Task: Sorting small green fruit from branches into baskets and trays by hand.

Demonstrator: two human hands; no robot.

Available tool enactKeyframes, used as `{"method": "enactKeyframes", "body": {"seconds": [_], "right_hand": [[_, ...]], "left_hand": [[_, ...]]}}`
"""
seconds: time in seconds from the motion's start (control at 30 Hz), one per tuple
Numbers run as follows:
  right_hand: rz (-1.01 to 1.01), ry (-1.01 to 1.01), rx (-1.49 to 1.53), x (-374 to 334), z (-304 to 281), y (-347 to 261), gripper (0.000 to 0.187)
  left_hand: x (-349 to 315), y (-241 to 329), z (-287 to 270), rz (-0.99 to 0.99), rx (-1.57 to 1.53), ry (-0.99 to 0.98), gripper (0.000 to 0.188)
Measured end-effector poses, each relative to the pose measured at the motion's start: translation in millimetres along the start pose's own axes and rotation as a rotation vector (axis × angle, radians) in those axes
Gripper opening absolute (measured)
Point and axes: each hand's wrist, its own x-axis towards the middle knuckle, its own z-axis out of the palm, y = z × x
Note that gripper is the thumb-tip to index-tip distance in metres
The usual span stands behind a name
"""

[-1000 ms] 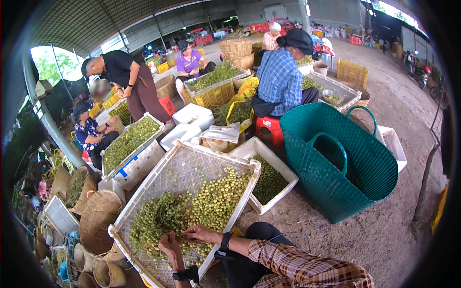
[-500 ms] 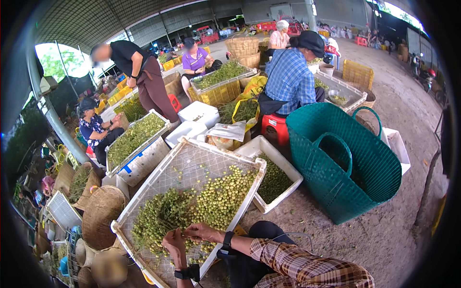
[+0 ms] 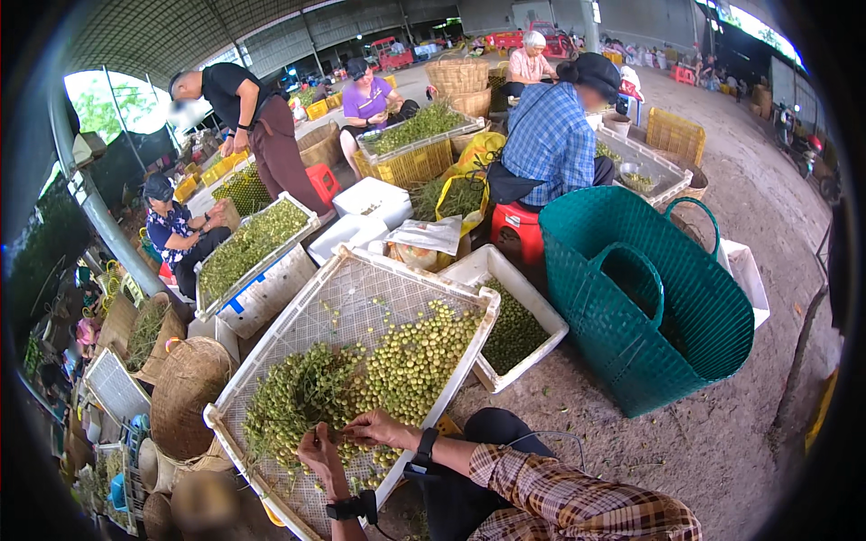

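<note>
My left hand and my right hand meet over the near edge of a white mesh tray. Their fingers are pinched close together around something small and dark, too little to name. Beneath and beyond them lies a heap of green sprigs with small fruit, on the tray's left part. Loose round yellow-green fruit covers its right part. A dark band circles each of my wrists, and a plaid sleeve covers my right forearm.
A white bin of green fruit stands right of the tray, beside a large green woven basket. Round wicker baskets lie at the left. Several people sit or stand around other trays, one in a blue checked shirt nearby.
My hands stay together near the same spot, the left shifting slightly left. The standing person at the far left has turned the head a little. The view has tilted slightly.
</note>
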Motion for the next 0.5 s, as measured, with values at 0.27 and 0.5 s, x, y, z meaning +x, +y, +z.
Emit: {"method": "enactKeyframes", "body": {"seconds": [0.27, 0.5], "right_hand": [[0.068, -0.064, 0.105, -2.5, -2.5, -2.0, 0.023], [0.018, -0.035, 0.357, -5.8, -0.7, -16.4, 0.025]], "left_hand": [[3.6, 6.9, -1.8, -0.109, -0.130, 0.045, 0.021], [5.8, 16.1, 8.0, 0.084, 0.110, -0.044, 0.016]]}}
